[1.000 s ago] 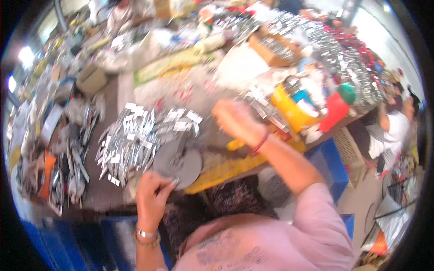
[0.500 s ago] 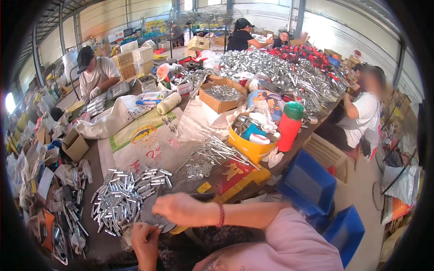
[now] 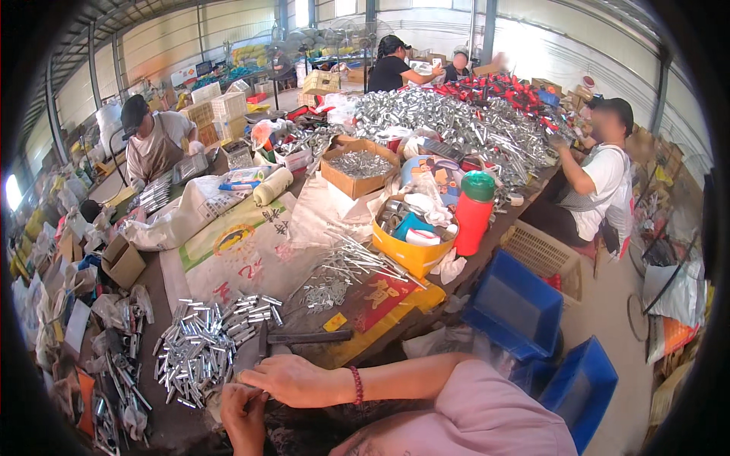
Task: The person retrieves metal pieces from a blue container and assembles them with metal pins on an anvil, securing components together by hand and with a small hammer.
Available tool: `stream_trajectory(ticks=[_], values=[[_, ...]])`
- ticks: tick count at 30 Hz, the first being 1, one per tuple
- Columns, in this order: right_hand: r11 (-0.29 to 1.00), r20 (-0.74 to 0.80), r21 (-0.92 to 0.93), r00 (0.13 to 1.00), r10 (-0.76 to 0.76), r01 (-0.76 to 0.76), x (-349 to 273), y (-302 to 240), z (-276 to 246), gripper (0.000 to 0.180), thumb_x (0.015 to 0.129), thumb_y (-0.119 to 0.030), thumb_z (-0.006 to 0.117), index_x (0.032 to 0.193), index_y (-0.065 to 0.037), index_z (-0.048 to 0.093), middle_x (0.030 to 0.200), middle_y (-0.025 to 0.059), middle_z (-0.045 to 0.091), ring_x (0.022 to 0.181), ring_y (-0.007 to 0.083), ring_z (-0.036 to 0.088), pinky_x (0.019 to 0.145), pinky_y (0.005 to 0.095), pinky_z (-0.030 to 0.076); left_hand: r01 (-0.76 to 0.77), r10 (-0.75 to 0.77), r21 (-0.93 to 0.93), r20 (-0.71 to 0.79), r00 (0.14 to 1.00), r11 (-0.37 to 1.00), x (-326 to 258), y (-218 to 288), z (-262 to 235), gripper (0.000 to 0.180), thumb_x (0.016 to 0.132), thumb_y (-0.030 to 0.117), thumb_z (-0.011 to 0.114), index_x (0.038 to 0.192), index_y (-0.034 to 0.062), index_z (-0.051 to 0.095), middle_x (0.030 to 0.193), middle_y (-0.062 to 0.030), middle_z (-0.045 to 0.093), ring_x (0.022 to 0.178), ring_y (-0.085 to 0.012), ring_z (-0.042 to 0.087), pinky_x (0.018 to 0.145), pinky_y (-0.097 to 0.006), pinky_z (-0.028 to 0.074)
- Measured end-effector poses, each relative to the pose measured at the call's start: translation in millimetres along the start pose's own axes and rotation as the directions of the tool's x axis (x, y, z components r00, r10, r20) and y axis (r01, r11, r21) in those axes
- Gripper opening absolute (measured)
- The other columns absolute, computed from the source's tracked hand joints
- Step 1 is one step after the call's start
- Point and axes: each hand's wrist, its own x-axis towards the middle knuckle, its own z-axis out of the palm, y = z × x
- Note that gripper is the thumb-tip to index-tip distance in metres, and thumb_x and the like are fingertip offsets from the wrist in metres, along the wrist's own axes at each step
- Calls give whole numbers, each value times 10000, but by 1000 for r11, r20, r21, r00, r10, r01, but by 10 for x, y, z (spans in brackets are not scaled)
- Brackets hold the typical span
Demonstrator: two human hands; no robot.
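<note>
My left hand [image 3: 242, 414] is at the table's near edge, its fingers pinched together. Over it bends my right hand [image 3: 283, 378], closed, with its fingertips meeting those of the left. Whatever sits between the fingers is too small and covered to make out. Just left of both hands lies a heap of short silvery metal tubes [image 3: 196, 351]. A dark-handled hammer [image 3: 310, 336] rests beyond my right hand, beside a grey metal surface [image 3: 246, 354] that my hands partly cover.
Small metal pins [image 3: 325, 295] and long thin rods [image 3: 357, 257] lie farther off, near a yellow box [image 3: 414, 254] and a red bottle [image 3: 473, 216]. Blue bins [image 3: 517, 308] stand at the right. Several people work around the large heap of metal parts [image 3: 449, 121].
My right hand has come down and left, from above onto my left fingers. The hammer now shows more fully. The view has shifted slightly, and the person at the right has turned.
</note>
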Motion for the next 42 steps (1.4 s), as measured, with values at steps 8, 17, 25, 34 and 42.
stream_trajectory(ticks=[8,17,25,34,42], values=[[999,8,-17,999,-41,41,8,65,38,414,923,-91,690,1323,-39,596,1018,123,704,972,369,706,850,474,550,101,-104,-207,-8,994,973,-6,-149,71,183,864,-84,828,946,-3,686,964,-82,591,912,-219,627,831,-348,512],[996,-5,-32,997,-80,80,-14,-25,105,395,948,-79,613,1341,-40,595,918,195,696,854,454,701,740,571,536,41,-42,-112,-5,999,993,12,-39,17,202,854,-41,828,1008,-21,698,992,-125,626,959,-321,621,884,-417,493],[941,-60,-336,998,12,-31,-111,-47,-510,283,904,-114,652,1176,-69,714,937,99,687,887,332,699,782,469,573,-28,26,117,12,1000,993,-11,-33,-53,160,827,-12,854,883,16,707,897,-153,647,888,-364,636,808,-462,505],[856,-71,-435,959,274,-277,-291,382,-677,426,826,8,746,1248,-52,740,1029,147,646,1060,367,674,925,476,569,79,-81,-102,-17,997,992,119,74,36,144,873,17,874,989,9,789,922,-85,635,813,-246,636,723,-355,510],[952,-121,-187,967,224,-244,-370,-45,-687,516,859,27,741,1346,-137,774,1062,106,655,954,326,716,796,447,598,128,-131,-118,-19,991,985,19,76,-35,171,863,-4,881,1011,12,796,942,-78,654,802,-226,656,719,-349,532]])
